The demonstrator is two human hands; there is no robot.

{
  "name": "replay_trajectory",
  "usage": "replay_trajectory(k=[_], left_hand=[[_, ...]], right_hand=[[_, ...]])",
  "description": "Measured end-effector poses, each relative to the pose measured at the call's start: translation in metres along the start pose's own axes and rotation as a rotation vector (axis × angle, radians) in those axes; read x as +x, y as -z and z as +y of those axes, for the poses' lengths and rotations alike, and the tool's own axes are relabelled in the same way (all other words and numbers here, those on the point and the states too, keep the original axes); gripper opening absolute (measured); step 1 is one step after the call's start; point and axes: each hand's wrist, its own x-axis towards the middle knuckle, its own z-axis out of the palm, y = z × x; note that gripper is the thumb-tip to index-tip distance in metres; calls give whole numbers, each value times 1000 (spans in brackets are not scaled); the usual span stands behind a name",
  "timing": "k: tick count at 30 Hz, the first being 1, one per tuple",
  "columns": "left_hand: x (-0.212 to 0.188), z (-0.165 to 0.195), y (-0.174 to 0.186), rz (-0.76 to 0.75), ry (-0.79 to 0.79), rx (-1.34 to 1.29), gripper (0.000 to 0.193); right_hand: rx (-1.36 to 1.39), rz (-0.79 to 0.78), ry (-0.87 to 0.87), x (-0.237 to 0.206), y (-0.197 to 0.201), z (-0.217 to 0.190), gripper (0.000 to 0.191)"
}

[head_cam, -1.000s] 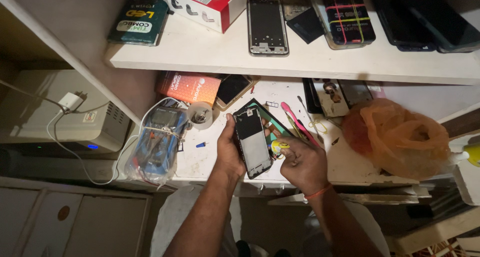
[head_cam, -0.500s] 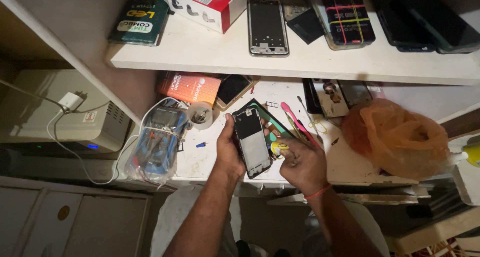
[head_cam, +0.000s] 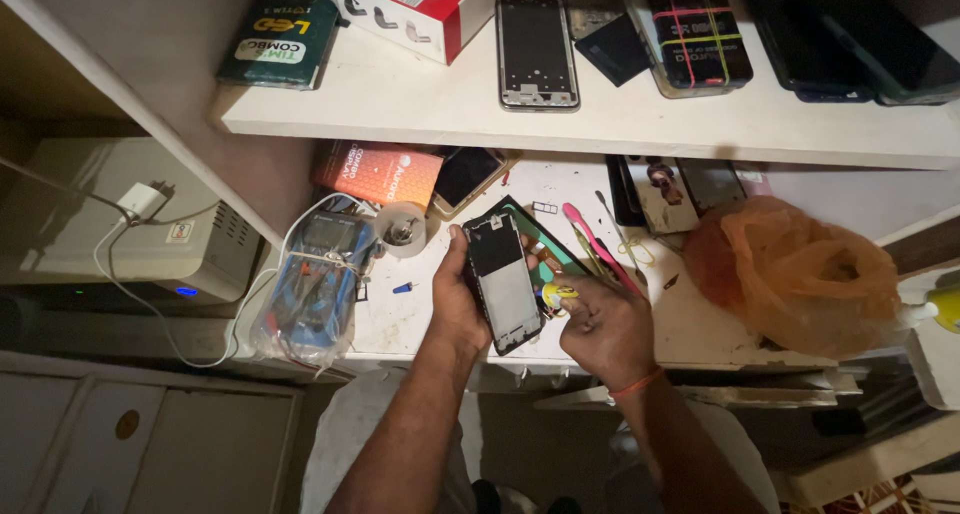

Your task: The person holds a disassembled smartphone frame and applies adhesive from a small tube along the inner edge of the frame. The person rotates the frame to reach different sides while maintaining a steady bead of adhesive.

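Seen from above, at the lower centre of the frame, the person's left hand (head_cam: 458,299) grips an opened black smartphone with its back cover off (head_cam: 503,280), fingers wrapped around its left edge and thumb at the top corner, holding it tilted just above the white worktop (head_cam: 420,319). The right hand (head_cam: 607,324) sits just right of the phone, fingers pinched together on a small yellow-tipped tool or tube (head_cam: 556,296) that points at the phone's right edge. This looks like work on the phone's open interior; the next move would call for a steady, fine placement of the tip while the left hand keeps the phone fixed.

Under and beside the phone lie a dark green phone cover (head_cam: 545,242) and pink plastic pry tools (head_cam: 592,246), crowding the right hand's space. To the left is a blue multimeter in a clear bag (head_cam: 318,284) and a small tape roll (head_cam: 404,230). To the right bulges an orange plastic bag (head_cam: 800,274). Farther up, an orange cardboard box (head_cam: 380,174) rests at the back. The white upper shelf (head_cam: 400,99), at the top of the frame, carries a bare phone frame (head_cam: 537,52) and a red and white box (head_cam: 415,4).
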Motion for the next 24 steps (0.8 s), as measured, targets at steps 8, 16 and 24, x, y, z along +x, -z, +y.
replay_trajectory(k=[8,16,24], left_hand=[[-1,1,-1,-5,0,7,69],[1,0,1,0,-2,5,70],[1,1,2,-6,-7,-9,70]], right_hand=[[-6,-43,-28,1,0,3,40],[-10,-25,-49,-1,-1,2,37],[2,-4,55,0,2,-1,38]])
